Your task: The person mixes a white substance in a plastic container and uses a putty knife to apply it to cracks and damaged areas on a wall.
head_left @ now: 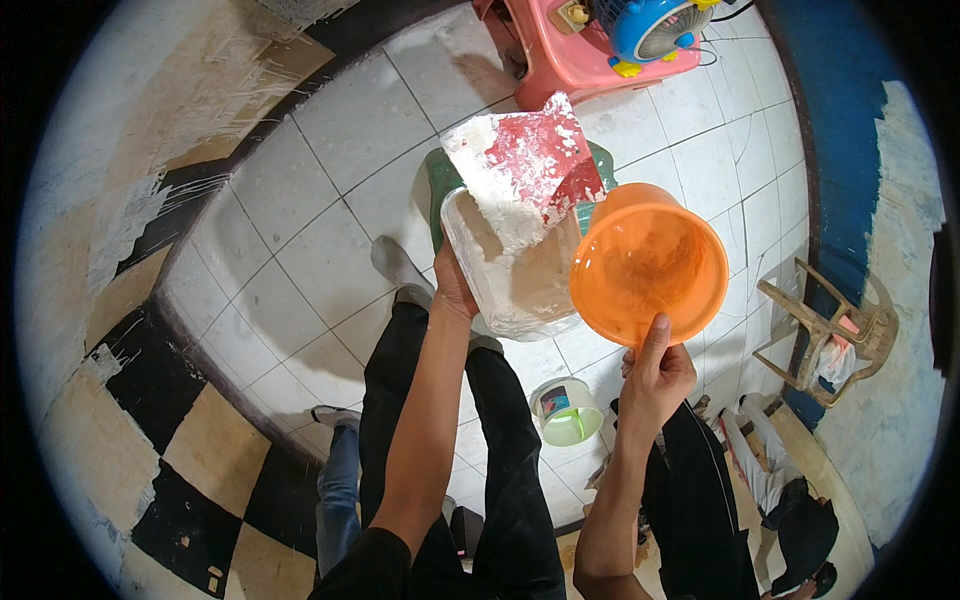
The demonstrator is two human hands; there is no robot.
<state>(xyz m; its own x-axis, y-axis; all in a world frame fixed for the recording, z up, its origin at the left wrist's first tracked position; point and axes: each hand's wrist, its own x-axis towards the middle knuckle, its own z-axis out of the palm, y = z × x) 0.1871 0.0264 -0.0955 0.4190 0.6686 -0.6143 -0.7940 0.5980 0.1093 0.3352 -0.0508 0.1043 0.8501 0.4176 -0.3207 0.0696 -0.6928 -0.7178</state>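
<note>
My left hand (455, 287) grips the left side of a clear plastic tub (555, 322) with a pale paste smeared inside. A red flat sheet (540, 155), caked with white paste, leans over the tub's far end, its near part dipping into it. My right hand (660, 375) is closed round the handle of an orange dipper (650, 265), thumb on top. The dipper is beside the tub's right edge, and what lies inside it is hard to make out. Behind the tub, a green stool or seat (440, 185) shows in part.
A pink plastic stool (555, 55) carries a blue fan (655, 30) at the far side. A white bucket (568, 412) stands on the tiled floor (320, 230). To the right is a brown stool (835, 335). Other people's legs (338, 490) show nearby, between paste-smeared walls.
</note>
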